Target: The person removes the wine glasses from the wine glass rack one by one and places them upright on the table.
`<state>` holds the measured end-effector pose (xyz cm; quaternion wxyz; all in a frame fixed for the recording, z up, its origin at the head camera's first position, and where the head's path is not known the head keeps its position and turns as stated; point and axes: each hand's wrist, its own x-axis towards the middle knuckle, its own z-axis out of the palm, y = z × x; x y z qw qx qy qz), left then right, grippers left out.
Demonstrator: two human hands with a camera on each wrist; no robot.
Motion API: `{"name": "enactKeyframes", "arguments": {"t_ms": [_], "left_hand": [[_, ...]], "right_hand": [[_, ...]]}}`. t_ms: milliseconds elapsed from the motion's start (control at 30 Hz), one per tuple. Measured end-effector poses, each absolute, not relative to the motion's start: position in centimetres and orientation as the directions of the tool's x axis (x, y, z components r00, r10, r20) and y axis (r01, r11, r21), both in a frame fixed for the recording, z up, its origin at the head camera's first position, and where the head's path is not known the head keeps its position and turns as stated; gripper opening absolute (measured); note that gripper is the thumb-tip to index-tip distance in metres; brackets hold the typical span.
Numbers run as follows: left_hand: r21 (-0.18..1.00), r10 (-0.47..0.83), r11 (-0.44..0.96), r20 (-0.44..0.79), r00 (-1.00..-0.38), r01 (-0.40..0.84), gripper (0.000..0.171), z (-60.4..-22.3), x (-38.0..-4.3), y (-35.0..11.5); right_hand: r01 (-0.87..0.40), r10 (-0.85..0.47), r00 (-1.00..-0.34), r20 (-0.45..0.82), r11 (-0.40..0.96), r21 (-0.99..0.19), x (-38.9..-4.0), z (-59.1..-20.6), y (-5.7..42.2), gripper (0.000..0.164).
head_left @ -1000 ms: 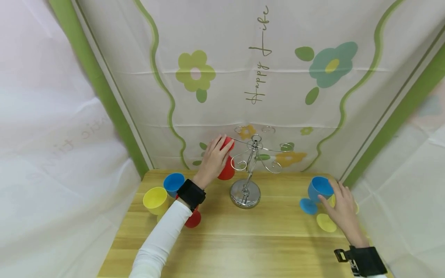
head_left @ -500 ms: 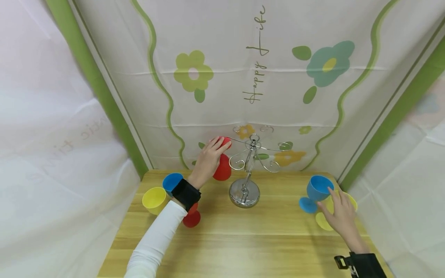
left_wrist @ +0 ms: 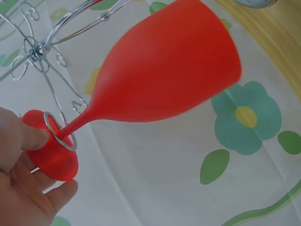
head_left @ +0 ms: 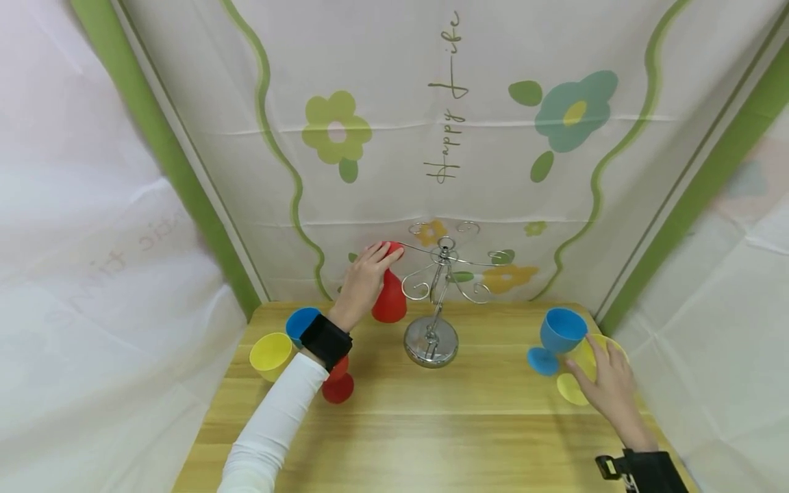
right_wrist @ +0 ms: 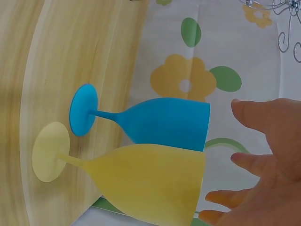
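Observation:
My left hand (head_left: pixel 360 284) pinches the foot of a red wine goblet (left_wrist: pixel 169 66) between thumb and fingers. The goblet hangs upside down, its bowl below the hand in the head view. In the left wrist view, its stem passes through the curled end (left_wrist: pixel 60 132) of one arm of a chrome glass rack (head_left: pixel 431 342). At the right, my right hand (head_left: pixel 610 387) is held with fingers apart, close to the rims of a blue goblet (right_wrist: pixel 164 120) and a yellow goblet (right_wrist: pixel 150 181). Both goblets stand upright, and the hand grips neither.
Behind my left forearm stand a yellow goblet (head_left: pixel 271 356), a blue goblet (head_left: pixel 300 322) and a red goblet (head_left: pixel 337 388), partly hidden. The wooden table (head_left: pixel 444 438) meets a flower-printed cloth (head_left: pixel 394 171) at the back. The rack's other arms spread outward.
The left hand and the hanging red goblet have shifted slightly left, away from the rack's post. The right hand has drawn back a little from the blue goblet. The head view has shifted slightly.

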<state>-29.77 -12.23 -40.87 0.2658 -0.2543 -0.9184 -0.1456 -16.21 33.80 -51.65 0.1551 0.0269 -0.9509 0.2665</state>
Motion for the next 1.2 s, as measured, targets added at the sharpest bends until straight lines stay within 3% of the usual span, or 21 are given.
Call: {"name": "enactKeyframes", "arguments": {"t_ms": [367, 667, 1200], "left_hand": [[0.136, 0.377, 0.834, 0.567, -0.732, 0.534, 0.051, -40.6, -30.6, -12.1], [0.181, 0.359, 0.838, 0.528, -0.77, 0.515, 0.049, -39.8, -31.4, -12.0], [0.193, 0.396, 0.819, 0.491, -0.776, 0.541, 0.053, -39.2, -31.4, -10.5]], "right_hand": [[-0.148, 0.037, -0.936, 0.351, 0.863, -0.483, -15.7, -52.4, 34.2, 0.063], [-0.107, 0.048, -0.955, 0.292, 0.864, -0.492, -15.7, -52.9, 34.2, 0.064], [-0.144, 0.053, -0.927, 0.371, 0.863, -0.484, -15.6, -53.1, 34.4, 0.059]]}}
